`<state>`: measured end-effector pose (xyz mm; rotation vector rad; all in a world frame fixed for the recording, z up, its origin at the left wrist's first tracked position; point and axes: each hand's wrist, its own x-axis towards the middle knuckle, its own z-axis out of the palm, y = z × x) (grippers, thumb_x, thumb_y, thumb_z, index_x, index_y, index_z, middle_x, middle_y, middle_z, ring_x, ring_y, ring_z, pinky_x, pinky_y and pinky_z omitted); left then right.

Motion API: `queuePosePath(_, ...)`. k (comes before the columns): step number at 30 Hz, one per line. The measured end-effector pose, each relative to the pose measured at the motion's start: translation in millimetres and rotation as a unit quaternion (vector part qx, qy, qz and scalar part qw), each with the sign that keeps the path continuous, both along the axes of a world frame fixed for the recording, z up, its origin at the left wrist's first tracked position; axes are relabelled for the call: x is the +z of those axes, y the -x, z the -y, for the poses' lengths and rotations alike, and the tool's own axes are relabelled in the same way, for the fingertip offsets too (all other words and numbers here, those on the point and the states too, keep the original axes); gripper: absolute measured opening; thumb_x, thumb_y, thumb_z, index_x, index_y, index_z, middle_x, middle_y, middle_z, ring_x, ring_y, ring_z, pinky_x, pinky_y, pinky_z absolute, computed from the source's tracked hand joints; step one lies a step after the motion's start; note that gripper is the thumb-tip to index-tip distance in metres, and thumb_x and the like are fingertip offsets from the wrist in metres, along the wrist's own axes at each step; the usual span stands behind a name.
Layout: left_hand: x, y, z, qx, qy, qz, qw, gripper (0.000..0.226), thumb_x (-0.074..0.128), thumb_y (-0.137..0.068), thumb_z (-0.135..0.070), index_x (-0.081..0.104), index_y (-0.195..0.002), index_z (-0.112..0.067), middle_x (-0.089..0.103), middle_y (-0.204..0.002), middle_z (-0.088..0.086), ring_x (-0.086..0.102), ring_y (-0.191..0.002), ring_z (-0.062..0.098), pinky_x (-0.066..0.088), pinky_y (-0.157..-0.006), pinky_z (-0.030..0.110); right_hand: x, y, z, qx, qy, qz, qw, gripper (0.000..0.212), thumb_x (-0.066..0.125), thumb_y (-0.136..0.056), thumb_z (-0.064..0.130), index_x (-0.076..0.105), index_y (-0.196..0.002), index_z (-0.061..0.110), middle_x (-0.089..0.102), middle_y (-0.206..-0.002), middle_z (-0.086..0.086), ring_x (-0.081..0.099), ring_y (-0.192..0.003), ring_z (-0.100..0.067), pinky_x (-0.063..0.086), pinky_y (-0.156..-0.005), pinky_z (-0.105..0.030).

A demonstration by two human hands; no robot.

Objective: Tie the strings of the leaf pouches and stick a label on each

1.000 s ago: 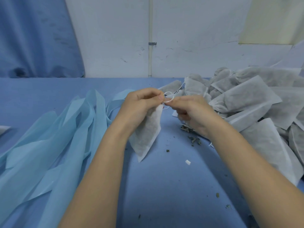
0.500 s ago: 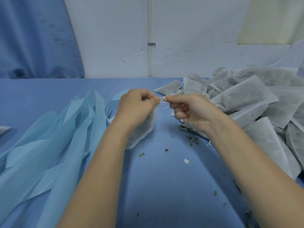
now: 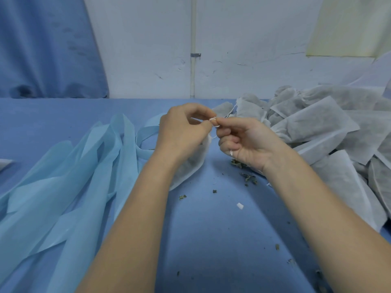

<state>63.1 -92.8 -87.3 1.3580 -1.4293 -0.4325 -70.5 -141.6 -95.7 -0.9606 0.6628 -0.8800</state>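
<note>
We see the left hand [image 3: 182,134] and right hand [image 3: 245,144] raised close together, fingertips nearly meeting, both pinching a thin white string [image 3: 213,120] between them. The leaf pouch [image 3: 190,168] hangs just below the left hand, mostly behind its wrist, its lower end on the blue worktop [image 3: 211,240]. Right of the right hand lies a heap of white leaf pouches [image 3: 317,132]; left of the left hand, light blue strips [image 3: 63,187]. Leaf crumbs [image 3: 249,178] dot the worktop below the right hand. A white wall [image 3: 148,49] stands behind.
</note>
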Motion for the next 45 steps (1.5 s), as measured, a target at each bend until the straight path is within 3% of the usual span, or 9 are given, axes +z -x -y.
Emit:
queuePosePath(6,-5,0,3,0.076,0.063,0.065,0.993,0.004,0.074,-0.077,-0.032,0.074,-0.078,-0.028,0.070,-0.085,-0.014,0.055,-0.083,-0.003,0.037,-0.076,0.010,-2,0,5,-0.035,-0.016,0.015,0.999,0.041,0.057,-0.089,0.003,0.065,-0.049,0.010,0.042,-0.055,0.002,0.020,-0.050,-0.002,0.019,-0.036,-0.011)
queuePosePath(10,-11,3,7,0.157,0.123,0.212,0.957,0.012,0.068,-0.084,-0.029,0.075,-0.084,-0.020,0.069,-0.091,0.001,0.053,-0.103,0.020,0.023,-0.073,0.016,-3,-2,5,-0.120,0.084,-0.060,0.987,0.018,0.069,-0.083,0.003,0.069,-0.064,0.004,0.048,-0.052,0.002,0.033,-0.039,-0.003,0.022,-0.036,-0.014)
queuePosePath(14,-12,2,9,0.127,0.128,0.214,0.960,0.012,0.064,-0.088,-0.026,0.073,-0.091,-0.021,0.064,-0.094,0.000,0.044,-0.105,0.021,0.020,-0.076,0.012,-4,3,7,-0.164,0.157,-0.128,0.965,0.023,0.080,-0.074,0.018,0.073,-0.053,0.015,0.051,-0.056,0.006,0.038,-0.046,-0.004,0.030,-0.042,-0.014)
queuePosePath(20,-5,3,8,0.065,0.020,0.090,0.994,0.014,0.058,-0.090,-0.033,0.058,-0.078,-0.041,0.036,-0.086,-0.013,0.028,-0.105,0.012,0.026,-0.088,0.018,-13,-6,1,-0.145,0.240,-0.118,0.953,0.017,0.069,-0.086,0.030,0.073,-0.084,0.013,0.068,-0.081,0.005,0.062,-0.085,-0.010,0.050,-0.098,-0.033)
queuePosePath(25,-4,0,5,0.058,-0.022,0.062,0.996,0.013,0.056,-0.091,-0.034,0.058,-0.078,-0.036,0.046,-0.102,-0.003,0.032,-0.121,0.021,0.029,-0.106,0.040,-15,-18,-4,-0.162,0.261,-0.108,0.945,0.017,0.061,-0.094,0.020,0.056,-0.083,0.008,0.055,-0.049,0.010,0.056,-0.053,-0.010,0.049,-0.076,-0.035)
queuePosePath(35,-3,-9,8,0.140,0.041,0.067,0.987,0.010,0.053,-0.093,-0.023,0.057,-0.085,-0.028,0.042,-0.100,-0.004,0.037,-0.117,0.022,0.030,-0.098,0.033,-16,-4,0,-0.233,0.302,-0.161,0.910,0.009,0.079,-0.077,0.028,0.073,-0.077,0.022,0.044,-0.041,0.020,0.037,-0.037,-0.004,0.037,-0.044,-0.016)
queuePosePath(39,-3,-5,9,0.064,0.042,-0.006,0.997,0.017,0.061,-0.089,-0.024,0.056,-0.074,-0.030,0.040,-0.080,-0.010,0.046,-0.088,0.012,0.036,-0.081,0.028,-17,-4,1,-0.275,0.246,-0.092,0.925,0.007,0.077,-0.080,0.020,0.072,-0.075,0.019,0.042,-0.039,0.018,0.033,-0.034,-0.004,0.032,-0.039,-0.014)
queuePosePath(43,-6,-5,5,-0.045,-0.133,-0.082,0.987,0.028,0.062,-0.081,-0.053,0.062,-0.090,-0.027,0.058,-0.081,-0.007,0.056,-0.071,0.009,0.047,-0.057,0.018,-18,-1,9,-0.379,0.115,0.022,0.918,0.009,0.077,-0.080,0.018,0.070,-0.075,0.016,0.053,-0.047,0.013,0.041,-0.038,-0.003,0.040,-0.040,-0.021)
queuePosePath(45,-8,-5,4,-0.148,-0.242,-0.124,0.951,0.042,0.065,-0.072,-0.061,0.070,-0.092,-0.024,0.070,-0.087,-0.007,0.066,-0.073,0.013,0.055,-0.066,0.024,-19,0,13,-0.429,0.062,0.068,0.898,0.013,0.079,-0.078,0.016,0.071,-0.068,0.017,0.066,-0.064,0.001,0.058,-0.054,-0.015,0.058,-0.057,-0.038)
